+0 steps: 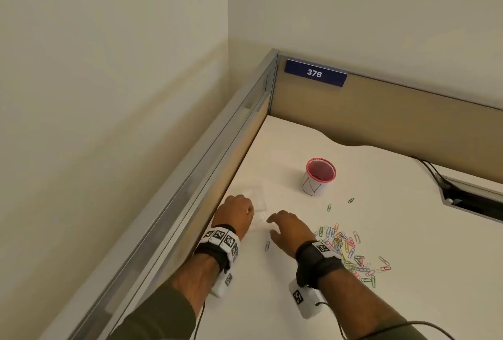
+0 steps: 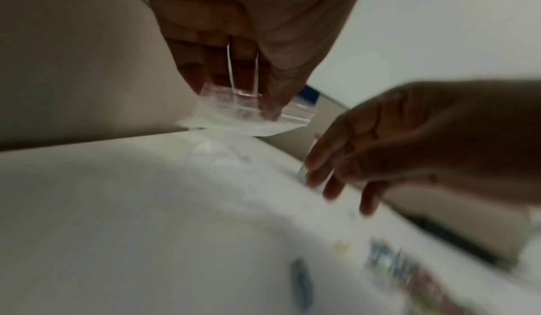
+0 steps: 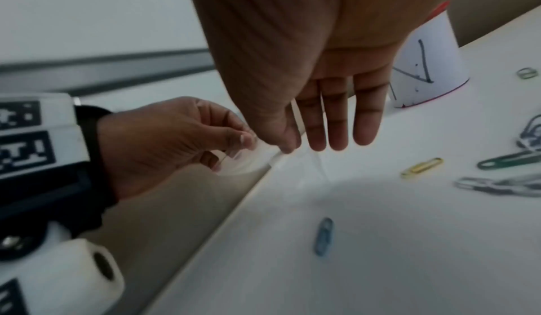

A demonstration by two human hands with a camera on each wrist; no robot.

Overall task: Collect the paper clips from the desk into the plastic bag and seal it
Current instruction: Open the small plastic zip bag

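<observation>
- Left hand: fingers and thumb pinch the small clear plastic zip bag at its top edge, near the left edge of the white desk.
- Right hand: released, fingers straight and relaxed, holding nothing, just beside the bag.
- Coloured paper clips: scattered pile on the desk right of the right hand; 1 blue paper clip lies apart between the hands.
- White paper cup with red rim: upright behind the pile.

Your white desk holds a pile of paper clips at 3 o'clock, and a cup at 12.
</observation>
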